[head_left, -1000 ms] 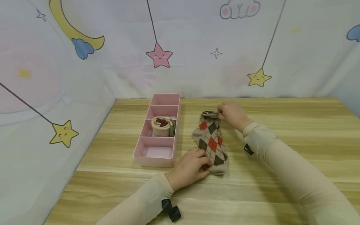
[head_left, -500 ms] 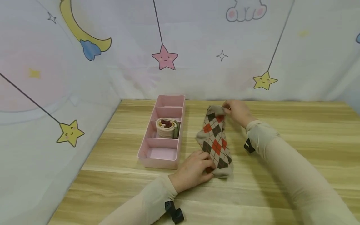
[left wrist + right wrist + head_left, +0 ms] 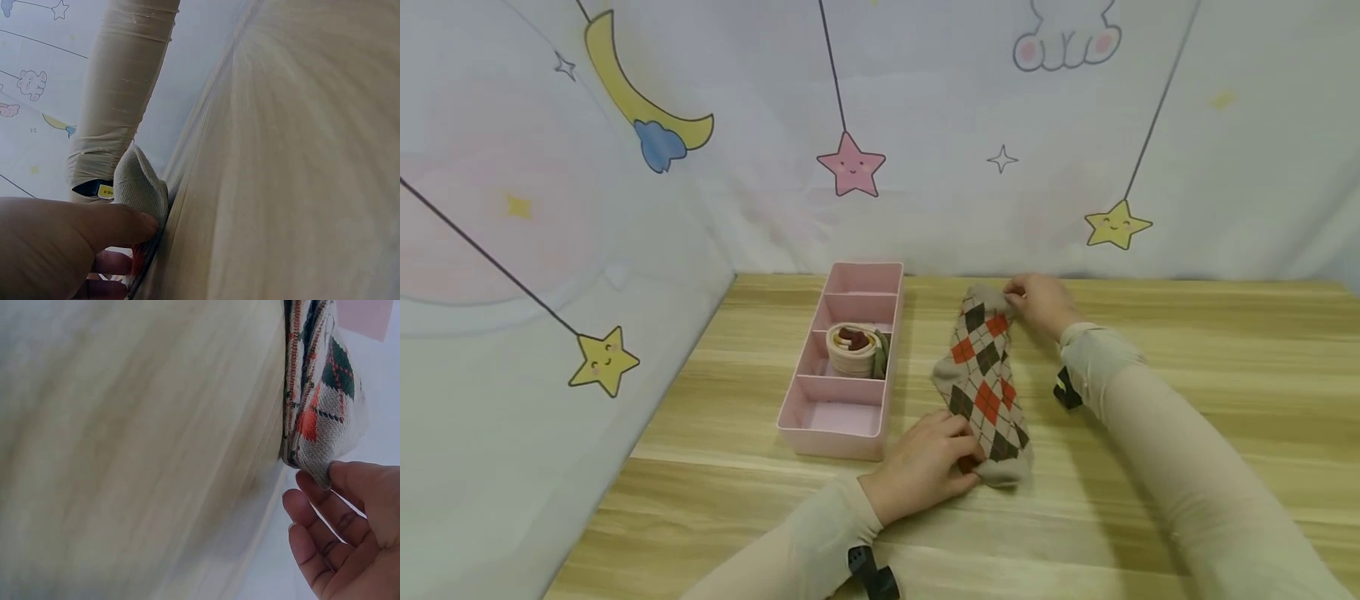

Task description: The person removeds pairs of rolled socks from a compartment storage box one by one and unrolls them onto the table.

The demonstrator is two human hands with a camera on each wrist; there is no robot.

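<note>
The sock (image 3: 992,358) lies long and flat just to the right of the pink box (image 3: 833,443), not touching it. It is thin, soft knit, tan with red and dark diamonds, and plain tan at both ends; up close its side edge shows more than one layer. By the box's near right corner, the left hand (image 3: 921,467) pinches the near end of the sock between thumb and bent fingers; some fingertips are hidden, so nobody can tell just where they press. Level with the far part of the box and off to its right, the right hand (image 3: 1043,304) pinches a corner of the far end with thumb and pointing finger, and its other fingers are loosely bent. Holding both ends like this is probably meant to make the sock straight and smooth. The box looks like hard, shiny plastic with four parts in a row. In the second part from its near end sits a fat cream roll (image 3: 848,362) with dark red in its middle, and a green thing (image 3: 881,354) is squeezed beside it; the snug walls likely help the roll sit up. Under the box is a smooth, stripy wood-look table (image 3: 1225,350), and behind it hangs a pale cloth (image 3: 940,217) with a pink star (image 3: 852,167) on it.
</note>
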